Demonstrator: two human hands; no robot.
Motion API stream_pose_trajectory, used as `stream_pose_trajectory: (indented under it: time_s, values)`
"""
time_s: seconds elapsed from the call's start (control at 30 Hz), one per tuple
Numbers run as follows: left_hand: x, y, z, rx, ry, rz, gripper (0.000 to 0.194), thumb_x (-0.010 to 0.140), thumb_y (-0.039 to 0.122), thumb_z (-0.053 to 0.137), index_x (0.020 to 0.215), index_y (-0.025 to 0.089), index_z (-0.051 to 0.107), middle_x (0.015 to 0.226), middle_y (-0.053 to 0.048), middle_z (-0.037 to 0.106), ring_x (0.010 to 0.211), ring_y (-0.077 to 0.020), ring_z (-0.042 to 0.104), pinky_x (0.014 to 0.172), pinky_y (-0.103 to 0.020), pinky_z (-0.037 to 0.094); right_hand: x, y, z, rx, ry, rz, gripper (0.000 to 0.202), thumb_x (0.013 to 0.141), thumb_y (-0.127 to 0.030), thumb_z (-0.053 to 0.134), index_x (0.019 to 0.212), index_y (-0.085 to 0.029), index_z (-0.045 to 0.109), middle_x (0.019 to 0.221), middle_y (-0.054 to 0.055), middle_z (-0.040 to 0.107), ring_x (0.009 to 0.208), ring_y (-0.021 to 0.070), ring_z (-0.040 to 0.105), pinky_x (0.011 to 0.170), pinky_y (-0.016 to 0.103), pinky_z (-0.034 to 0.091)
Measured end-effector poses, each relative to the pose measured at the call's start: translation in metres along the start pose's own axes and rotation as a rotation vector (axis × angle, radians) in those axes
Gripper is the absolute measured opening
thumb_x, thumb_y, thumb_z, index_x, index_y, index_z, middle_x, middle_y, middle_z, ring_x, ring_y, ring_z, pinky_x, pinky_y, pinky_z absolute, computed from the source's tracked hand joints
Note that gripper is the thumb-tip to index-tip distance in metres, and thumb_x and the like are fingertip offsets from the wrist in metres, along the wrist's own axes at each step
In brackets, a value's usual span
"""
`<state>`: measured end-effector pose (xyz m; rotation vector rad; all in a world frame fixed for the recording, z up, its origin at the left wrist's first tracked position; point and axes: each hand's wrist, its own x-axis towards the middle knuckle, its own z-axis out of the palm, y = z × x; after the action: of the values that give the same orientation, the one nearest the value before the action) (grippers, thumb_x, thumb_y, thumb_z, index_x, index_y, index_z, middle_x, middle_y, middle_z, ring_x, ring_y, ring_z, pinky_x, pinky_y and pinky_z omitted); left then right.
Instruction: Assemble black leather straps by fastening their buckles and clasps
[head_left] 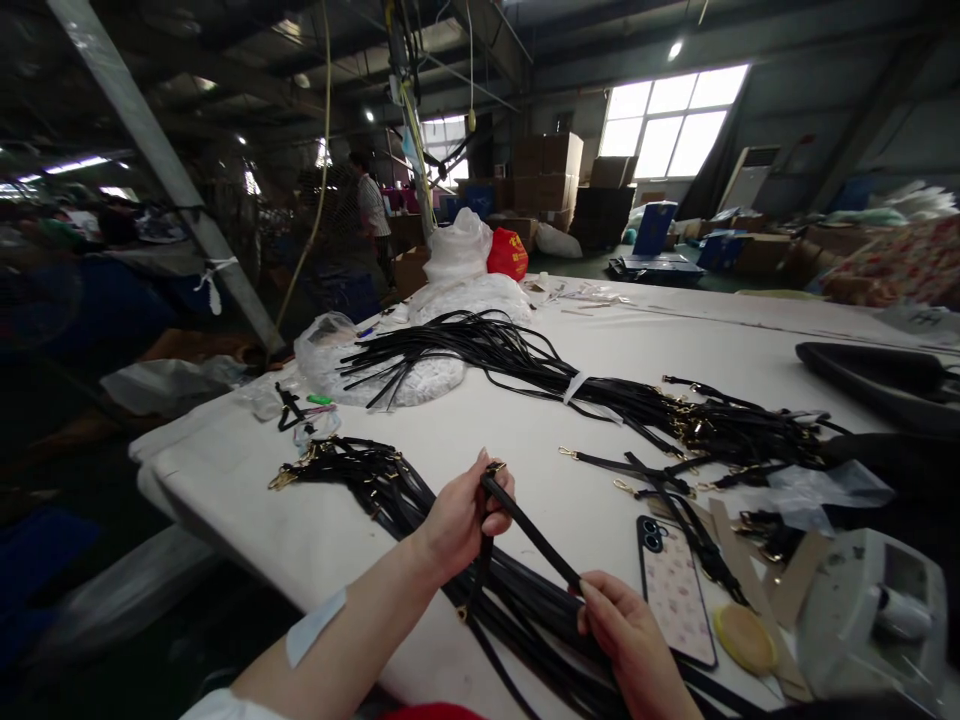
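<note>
Stretching a thin black strap [529,530] between them, both hands work low over the white surface [525,440]: the left hand [461,520] is closed around the strap's upper end by its gold-coloured clasp, and the right hand [626,635] pinches the lower part between fingertips. Under the hands lies a heap of similar black straps [390,490] with gold hardware, and a larger tied bundle [600,395] spreads across the middle of the surface. Just beside the right hand rests a phone [675,590] in a patterned case, face down, with a round yellow pad [744,638] next to it. A red bag [508,254] at the far edge carries yellow writing too small to read.
</note>
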<state>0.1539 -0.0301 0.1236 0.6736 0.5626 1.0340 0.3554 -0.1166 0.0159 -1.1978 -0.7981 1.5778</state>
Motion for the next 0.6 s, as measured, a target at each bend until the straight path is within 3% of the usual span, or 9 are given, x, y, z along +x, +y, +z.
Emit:
stream_pose_trajectory:
  time_s: [0.43,0.6]
  values:
    - [-0.001,-0.009,0.006,0.056,0.133,0.080,0.052,0.081,0.064,0.061,0.076,0.013,0.050,0.055,0.006,0.041,0.040,-0.0028,0.035,0.039,-0.015,0.020,-0.003,-0.003,0.002,0.059,-0.009,-0.003,0.045,0.074,-0.057,0.074,0.083,-0.013,0.067,0.052,-0.003,0.052,0.046,0.0041,0.023,0.045,0.021,0.010]
    - [-0.002,-0.021,0.009,0.162,0.146,0.062,0.054,0.075,0.065,0.066,0.077,0.014,0.051,0.055,0.006,0.041,0.041,-0.0030,0.032,0.038,-0.015,0.019,-0.002,0.001,0.000,0.141,-0.037,-0.041,0.041,0.074,-0.053,0.076,0.085,-0.014,0.068,0.045,-0.008,0.038,0.047,0.0055,0.025,0.044,0.020,0.020]
